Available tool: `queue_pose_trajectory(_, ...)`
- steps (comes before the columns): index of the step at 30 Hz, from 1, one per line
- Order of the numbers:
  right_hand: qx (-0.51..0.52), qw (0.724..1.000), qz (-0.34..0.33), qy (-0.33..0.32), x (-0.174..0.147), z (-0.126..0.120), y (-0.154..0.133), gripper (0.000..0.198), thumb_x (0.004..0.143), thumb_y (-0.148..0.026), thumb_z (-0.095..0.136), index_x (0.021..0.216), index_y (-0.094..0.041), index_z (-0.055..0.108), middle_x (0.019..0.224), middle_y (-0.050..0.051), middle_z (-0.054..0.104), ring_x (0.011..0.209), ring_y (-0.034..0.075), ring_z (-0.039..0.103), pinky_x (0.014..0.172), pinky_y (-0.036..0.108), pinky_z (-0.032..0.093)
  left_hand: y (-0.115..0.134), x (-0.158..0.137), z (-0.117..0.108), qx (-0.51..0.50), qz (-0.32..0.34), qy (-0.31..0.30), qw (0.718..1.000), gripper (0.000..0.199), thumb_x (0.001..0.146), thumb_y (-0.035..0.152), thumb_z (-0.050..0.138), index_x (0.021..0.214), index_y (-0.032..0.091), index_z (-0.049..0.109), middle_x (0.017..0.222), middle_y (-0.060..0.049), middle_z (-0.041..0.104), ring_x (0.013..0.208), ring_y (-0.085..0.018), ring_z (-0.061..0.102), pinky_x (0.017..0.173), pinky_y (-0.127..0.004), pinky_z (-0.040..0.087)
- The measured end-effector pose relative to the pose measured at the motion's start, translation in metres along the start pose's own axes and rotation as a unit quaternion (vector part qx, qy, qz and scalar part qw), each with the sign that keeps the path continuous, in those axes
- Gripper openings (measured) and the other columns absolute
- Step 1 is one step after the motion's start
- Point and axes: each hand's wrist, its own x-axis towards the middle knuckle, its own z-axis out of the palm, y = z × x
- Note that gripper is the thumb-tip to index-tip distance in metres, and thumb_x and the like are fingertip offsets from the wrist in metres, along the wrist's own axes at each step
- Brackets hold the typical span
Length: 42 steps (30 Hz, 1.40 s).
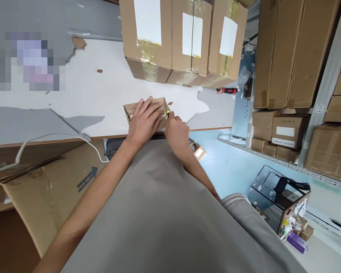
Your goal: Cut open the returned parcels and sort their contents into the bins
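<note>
A small cardboard box [130, 107] with shiny clear tape lies at the near edge of the table, partly covered by my hands. My left hand [144, 119] rests on top of it, palm down and fingers stretched out, steadying it. At the box's right end, my right hand [177, 130] is closed in a fist around a yellow-and-black box cutter [168, 112]. Only a short bit of the cutter shows, against the taped side; its blade cannot be made out.
Three large taped cartons [147, 49] with white labels stand behind the small box. A red-and-black handled tool [229, 91] lies at the table's right end. A big open carton [42, 204] is below left, with a white cable [18, 155] above it. Shelves of cartons [284, 129] stand right.
</note>
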Motion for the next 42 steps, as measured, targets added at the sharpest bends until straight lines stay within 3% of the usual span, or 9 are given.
queue_pose_trajectory(8,-0.045,0.998,0.027,-0.03,-0.021,-0.007,0.009,0.035,0.121,-0.011,0.041,0.142,-0.015,0.069,0.13,0.024,0.086,0.121,0.03,0.087,0.096,0.035,0.066,-0.003,-0.008,0.007,0.012,0.015,-0.02,1.0,0.035,0.122,0.049,0.056,0.144,0.035,0.079,0.173,-0.008,0.07,0.178,-0.036,0.046,0.15,-0.075,0.028)
queue_pose_trajectory(21,0.008,0.999,0.033,-0.02,-0.022,0.009,0.006,0.048,0.122,-0.015,0.04,0.168,-0.014,0.055,0.126,0.022,0.088,0.119,0.033,0.088,0.097,0.039,0.066,-0.004,-0.003,0.004,0.003,0.001,-0.001,1.0,0.041,0.121,0.057,0.055,0.145,0.037,0.08,0.172,-0.007,0.071,0.178,-0.038,0.046,0.15,-0.075,0.025)
queue_pose_trajectory(26,0.01,0.999,0.032,-0.031,-0.036,0.01,0.008,0.05,0.124,-0.019,0.04,0.172,-0.014,0.054,0.124,0.022,0.088,0.115,0.032,0.089,0.094,0.038,0.066,-0.006,-0.004,0.004,0.004,-0.002,-0.003,1.0,0.041,0.121,0.056,0.053,0.144,0.038,0.081,0.172,-0.006,0.071,0.178,-0.038,0.045,0.149,-0.076,0.024)
queue_pose_trajectory(33,0.006,0.999,0.041,-0.017,-0.027,0.014,0.003,0.059,0.121,-0.012,0.04,0.179,-0.012,0.05,0.129,0.023,0.088,0.119,0.031,0.088,0.097,0.037,0.068,-0.006,-0.005,0.01,0.003,-0.002,0.014,1.0,0.042,0.121,0.059,0.053,0.148,0.041,0.08,0.171,-0.005,0.071,0.178,-0.037,0.045,0.15,-0.073,0.024)
queue_pose_trajectory(38,0.003,0.999,0.049,-0.023,-0.034,0.019,0.007,0.061,0.122,-0.013,0.038,0.182,-0.014,0.046,0.124,0.023,0.088,0.114,0.031,0.089,0.095,0.039,0.068,-0.003,-0.008,0.012,-0.002,-0.011,-0.002,1.0,0.034,0.121,0.053,0.057,0.139,0.04,0.083,0.173,-0.004,0.07,0.178,-0.036,0.047,0.152,-0.069,0.024)
queue_pose_trajectory(42,0.016,0.998,0.057,-0.011,-0.02,0.024,0.009,0.059,0.121,-0.011,0.039,0.179,-0.011,0.05,0.128,0.024,0.088,0.119,0.032,0.089,0.098,0.04,0.068,-0.002,-0.011,0.017,0.0,-0.008,0.0,1.0,0.032,0.122,0.051,0.058,0.139,0.04,0.083,0.176,-0.002,0.068,0.179,-0.034,0.044,0.153,-0.066,0.025)
